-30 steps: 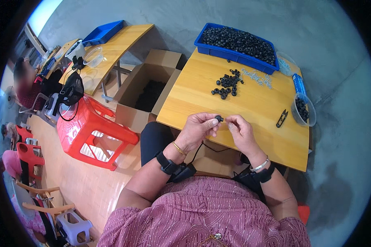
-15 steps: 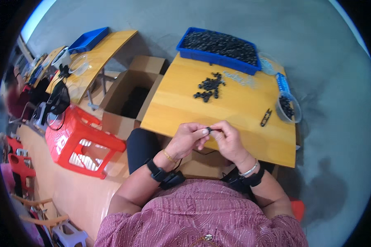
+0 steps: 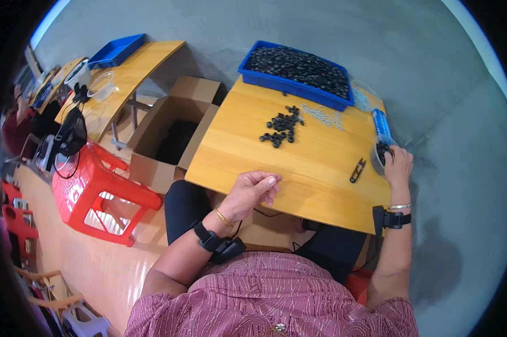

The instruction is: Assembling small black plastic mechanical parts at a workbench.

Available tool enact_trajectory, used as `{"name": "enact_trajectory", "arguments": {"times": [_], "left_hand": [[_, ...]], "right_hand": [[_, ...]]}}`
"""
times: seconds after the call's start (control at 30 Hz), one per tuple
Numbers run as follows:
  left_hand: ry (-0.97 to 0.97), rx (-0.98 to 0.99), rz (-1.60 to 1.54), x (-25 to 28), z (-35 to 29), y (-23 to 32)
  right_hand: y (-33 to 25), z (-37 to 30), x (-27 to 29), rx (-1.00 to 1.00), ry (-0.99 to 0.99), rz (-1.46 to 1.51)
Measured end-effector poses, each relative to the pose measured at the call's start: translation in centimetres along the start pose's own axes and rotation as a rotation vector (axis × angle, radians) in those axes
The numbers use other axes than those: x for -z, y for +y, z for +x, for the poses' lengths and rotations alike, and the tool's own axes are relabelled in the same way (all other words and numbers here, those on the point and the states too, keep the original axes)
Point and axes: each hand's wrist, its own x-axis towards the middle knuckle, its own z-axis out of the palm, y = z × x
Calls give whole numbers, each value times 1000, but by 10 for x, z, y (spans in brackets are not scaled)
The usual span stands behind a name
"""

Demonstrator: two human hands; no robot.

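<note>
At the far left a red plastic stool [image 3: 99,194] stands on the floor, and just right of it an open cardboard box [image 3: 172,135] sits against the table's left edge with dark pieces lying in its bottom. The left hand [image 3: 252,191] rests at the near edge of the wooden table [image 3: 248,151], fingers loosely curled inward and gripping nothing that can be seen. Farther back on the table a small heap of black rings [image 3: 281,123] lies loose, with a scatter of small pale metal pieces [image 3: 324,117] just beside it. Behind both, a blue tray [image 3: 298,90] at the far edge is filled with many more of the black rings. Toward the right a small black clip-like tool [image 3: 357,170] lies flat. At the table's right edge the right hand [image 3: 398,165] reaches into a small clear bowl [image 3: 379,154] holding black pieces; whether its fingers pinch one cannot be told.
</note>
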Motion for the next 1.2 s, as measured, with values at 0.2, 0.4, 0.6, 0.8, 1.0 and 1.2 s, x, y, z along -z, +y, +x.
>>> {"name": "enact_trajectory", "arguments": {"times": [0.2, 0.4, 0.6, 0.8, 1.0, 1.2], "left_hand": [[-19, -35, -94, 9, 4, -5], [-97, -61, -400, 22, 7, -8], [-102, -23, -503, 21, 5, -2], [-160, 20, -506, 26, 7, 0], [-175, 16, -482, 22, 9, -1], [-86, 51, -410, 18, 7, -4]], "right_hand": [[-70, 7, -43, -8, -387, 452], [-133, 32, -96, 53, -590, 403], [-151, 39, -112, 128, -642, 606], [-179, 28, -94, 197, -822, 575], [-167, 11, -101, 373, -657, 555], [-198, -5, -49, 418, -653, 798]]}}
